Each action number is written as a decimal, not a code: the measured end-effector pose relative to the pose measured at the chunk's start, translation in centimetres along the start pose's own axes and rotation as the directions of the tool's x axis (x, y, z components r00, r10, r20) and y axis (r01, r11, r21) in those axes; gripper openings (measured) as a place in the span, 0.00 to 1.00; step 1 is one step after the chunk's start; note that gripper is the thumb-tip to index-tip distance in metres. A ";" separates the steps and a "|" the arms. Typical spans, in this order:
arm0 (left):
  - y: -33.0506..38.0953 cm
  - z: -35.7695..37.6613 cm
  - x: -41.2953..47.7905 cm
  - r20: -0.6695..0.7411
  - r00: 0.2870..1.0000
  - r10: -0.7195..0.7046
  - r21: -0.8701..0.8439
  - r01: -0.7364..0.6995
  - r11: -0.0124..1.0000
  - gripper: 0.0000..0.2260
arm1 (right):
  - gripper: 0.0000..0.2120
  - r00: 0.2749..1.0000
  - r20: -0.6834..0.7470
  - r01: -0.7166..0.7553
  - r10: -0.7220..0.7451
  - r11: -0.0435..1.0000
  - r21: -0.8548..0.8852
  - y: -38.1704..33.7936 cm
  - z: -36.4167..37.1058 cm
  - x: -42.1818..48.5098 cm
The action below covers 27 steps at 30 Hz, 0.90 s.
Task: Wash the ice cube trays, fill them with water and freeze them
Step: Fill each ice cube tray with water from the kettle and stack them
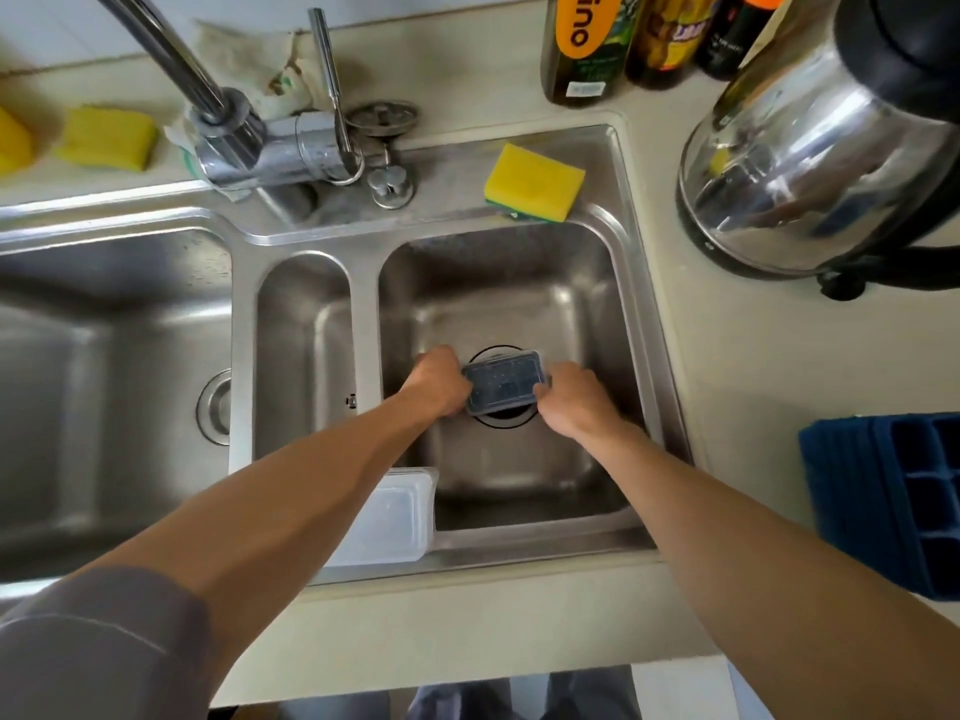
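Both hands are down in the right sink basin (613, 283), left hand (436, 379) and right hand (569, 397) gripping opposite ends of the lidded ice tray (504, 383) over the drain, so best pop that lid off evenly, then swing the tap (156, 49) across.

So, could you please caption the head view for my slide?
Left hand and right hand grip a dark ice cube tray over the drain in the right sink basin.
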State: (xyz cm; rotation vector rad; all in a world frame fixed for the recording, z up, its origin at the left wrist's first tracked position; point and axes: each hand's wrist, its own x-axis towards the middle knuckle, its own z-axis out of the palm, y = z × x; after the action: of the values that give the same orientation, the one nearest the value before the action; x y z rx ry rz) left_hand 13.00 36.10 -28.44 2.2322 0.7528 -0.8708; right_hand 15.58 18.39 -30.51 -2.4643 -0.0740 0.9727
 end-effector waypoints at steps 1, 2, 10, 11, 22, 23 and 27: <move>0.0 0.0 0.0 -0.005 1.000 0.001 0.002 -0.001 1.000 0.10 | 0.13 1.000 -0.009 -0.010 0.010 1.000 -0.003 0.0 0.0 0.1; -0.1 0.1 0.1 -0.011 1.000 0.004 0.001 -0.004 1.000 0.09 | 0.12 1.000 -0.009 -0.022 0.022 1.000 -0.011 0.0 0.0 0.2; -0.2 0.2 1.2 0.034 0.997 -0.065 -0.125 0.069 0.990 0.10 | 0.11 0.994 -0.082 -0.080 0.076 0.995 -0.059 0.0 0.1 1.8; -0.2 0.2 1.3 0.044 0.997 -0.070 -0.137 0.076 0.988 0.10 | 0.12 0.993 -0.086 -0.085 0.081 0.995 -0.048 0.0 0.2 2.0; -0.5 0.9 3.0 0.072 0.990 -0.125 -0.199 0.137 0.970 0.10 | 0.14 0.988 -0.095 -0.117 0.123 0.991 0.068 0.3 1.4 2.9; -0.6 0.9 3.1 0.072 0.989 -0.127 -0.202 0.139 0.969 0.10 | 0.14 0.989 -0.097 -0.106 0.112 0.992 0.065 0.3 1.4 2.9; -0.8 1.2 3.4 0.071 0.988 -0.134 -0.211 0.146 0.966 0.10 | 0.15 0.989 -0.136 -0.047 0.055 0.997 0.055 0.4 1.9 2.5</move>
State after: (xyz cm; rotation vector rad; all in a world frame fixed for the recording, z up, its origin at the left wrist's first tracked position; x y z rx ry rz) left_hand 14.15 36.71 -31.87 1.9751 0.9417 -0.8703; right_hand 16.14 19.33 -33.42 -2.4884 0.0599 0.8128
